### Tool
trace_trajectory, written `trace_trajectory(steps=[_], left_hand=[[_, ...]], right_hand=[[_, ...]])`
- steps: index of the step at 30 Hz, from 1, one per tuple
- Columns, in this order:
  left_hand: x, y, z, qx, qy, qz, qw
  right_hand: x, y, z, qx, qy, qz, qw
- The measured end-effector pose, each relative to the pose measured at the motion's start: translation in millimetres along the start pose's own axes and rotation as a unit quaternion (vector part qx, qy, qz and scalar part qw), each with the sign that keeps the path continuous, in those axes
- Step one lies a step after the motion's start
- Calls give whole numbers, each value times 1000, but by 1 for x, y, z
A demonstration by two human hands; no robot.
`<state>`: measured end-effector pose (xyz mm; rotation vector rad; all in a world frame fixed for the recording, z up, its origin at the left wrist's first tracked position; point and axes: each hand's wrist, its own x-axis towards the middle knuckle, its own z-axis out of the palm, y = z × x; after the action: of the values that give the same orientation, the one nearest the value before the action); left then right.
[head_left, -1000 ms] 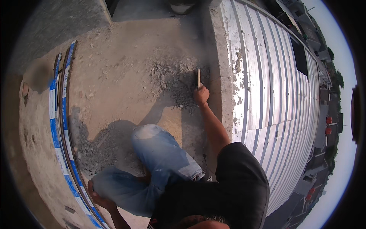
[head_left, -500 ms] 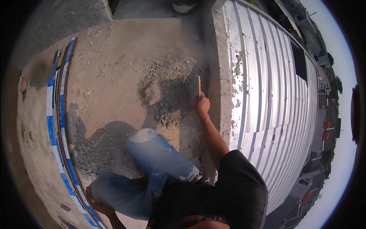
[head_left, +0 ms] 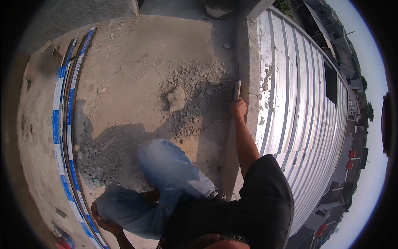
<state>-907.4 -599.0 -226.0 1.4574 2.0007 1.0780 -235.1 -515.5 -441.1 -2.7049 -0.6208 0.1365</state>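
Observation:
My right hand (head_left: 238,109) is closed round the near end of a narrow, light tan strip (head_left: 237,89) that looks like wood. The strip points away from me, close beside the low concrete wall (head_left: 245,68) on the right. To its left, broken rubble (head_left: 199,103) lies on the dusty floor, with a large pale stone (head_left: 176,98) at its left side. My left hand (head_left: 102,220) rests against my bent left knee, fingers lying along its outer side, with nothing seen in them.
Corrugated metal sheets (head_left: 286,91) rise beyond the wall. Long strips with blue and white covering (head_left: 70,124) run along the left side. Grey rubble (head_left: 99,159) is heaped beside them. A round container (head_left: 218,11) stands at the far end.
My right hand has moved right with the strip, nearer the wall. The view has shifted a little. My left hand stays on the knee.

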Motion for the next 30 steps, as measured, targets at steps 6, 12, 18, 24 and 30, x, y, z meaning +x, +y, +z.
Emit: trace_trajectory(steps=[6,12,18,24,30], left_hand=[[2,-20,-5,-38,-19,13,999],[6,-7,-2,-69,-13,-20,997],[12,-16,7,-56,-31,7,998],[11,-13,-1,-1,-10,12,1000],[5,-18,0,-25,-29,8,999]], right_hand=[[-5,-24,46,-10,-70,-38,997],[-45,-8,9,-6,-48,2,999],[-18,-1,25,-34,-92,1,995],[-37,-23,9,-4,-80,-6,997],[8,-10,30,-18,-75,10,997]])
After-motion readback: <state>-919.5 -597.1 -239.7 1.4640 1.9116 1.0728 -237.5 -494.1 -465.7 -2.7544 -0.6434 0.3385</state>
